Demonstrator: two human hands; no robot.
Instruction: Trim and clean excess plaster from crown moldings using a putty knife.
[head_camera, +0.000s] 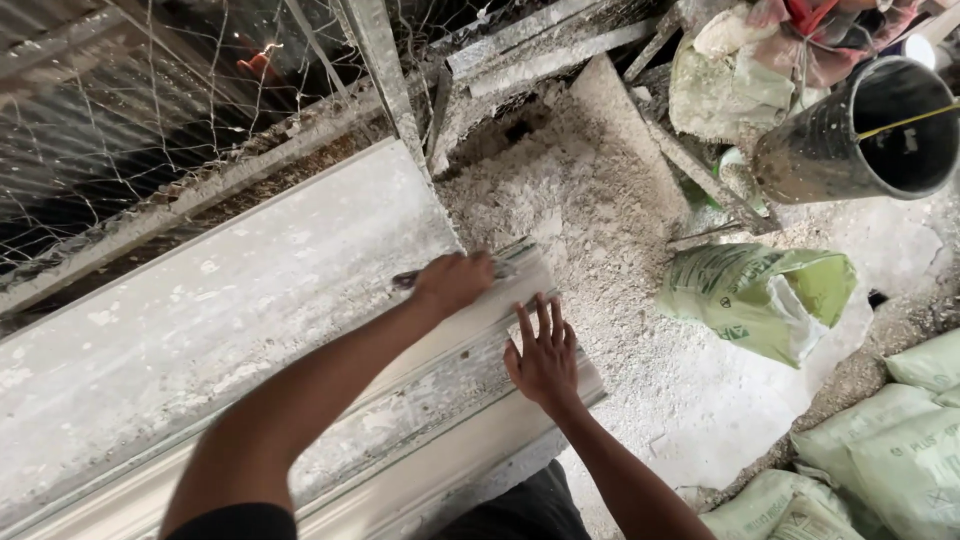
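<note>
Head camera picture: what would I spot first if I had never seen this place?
First the two hands in the middle: the left hand grips a thin tool against a long white moulded strip, and the right hand lies flat on it. Then the green sack on the dusty floor to the right, and the black bucket top right.

The left hand (452, 282) grips a tool (410, 277) on the plaster moulding (440, 400); the right hand (543, 358) lies flat on it. A green sack (755, 300) and a black pipe (860, 135) lie nearby.
</note>
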